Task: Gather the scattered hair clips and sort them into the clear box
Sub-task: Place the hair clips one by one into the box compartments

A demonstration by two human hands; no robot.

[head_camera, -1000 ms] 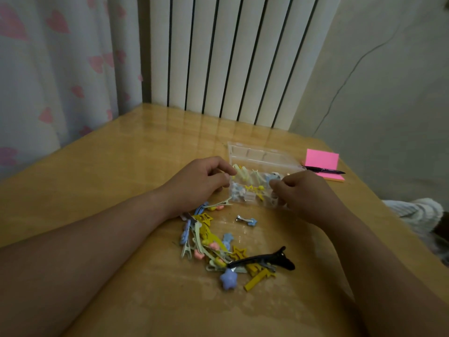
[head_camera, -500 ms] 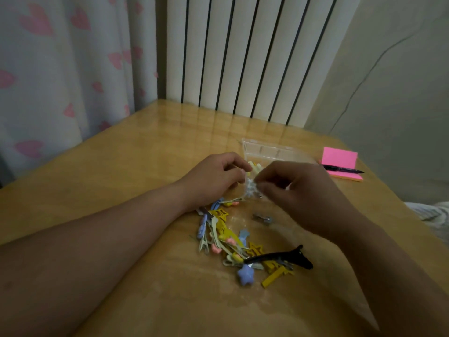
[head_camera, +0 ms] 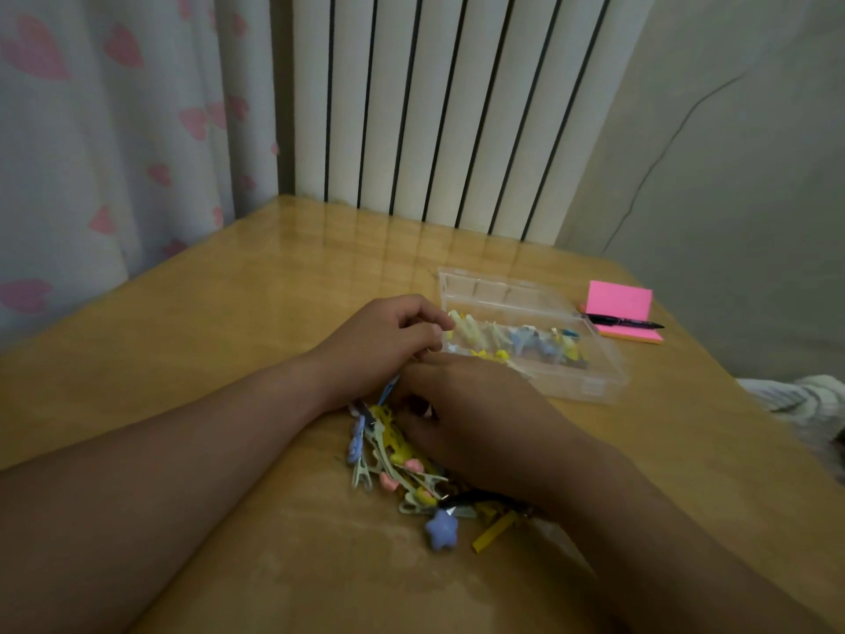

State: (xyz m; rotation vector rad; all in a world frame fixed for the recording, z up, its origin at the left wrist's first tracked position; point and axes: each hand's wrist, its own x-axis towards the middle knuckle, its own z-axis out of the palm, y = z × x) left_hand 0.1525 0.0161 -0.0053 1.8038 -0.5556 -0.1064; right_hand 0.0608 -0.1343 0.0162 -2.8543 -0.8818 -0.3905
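A: Head view, the only one. What's different from half a second ago?

B: Then the right hand (head_camera: 475,418) was up at the near edge of the box (head_camera: 590,386), fingers pinched over something pale. Now it lies low over the top of the pile (head_camera: 402,469), palm down, and the box is in plain sight again.

A: So a clip went in?

B: Probably. I'd judge one drop done and the next pick starting. Its fingers are hidden under the hand, so I cannot tell whether they are closed on a clip or spread.

A: And the left hand (head_camera: 384,340)?

B: Curled loosely just beside the box's near-left corner, touching the right hand's knuckles. A blue clip (head_camera: 387,392) pokes out below it; whether it is gripped, I cannot tell.

A: Where do the clips stand?

B: Yellow and blue ones fill the box's near compartments; the far row looks bare. Plenty are left on the table (head_camera: 228,322), tangled, with a purple star (head_camera: 441,530) at the near edge.

A: Anything in the way?

B: The tangle itself; lifting one may drag others. The pink pad (head_camera: 619,299) and pen (head_camera: 624,321) sit beyond the box, clear of the work.
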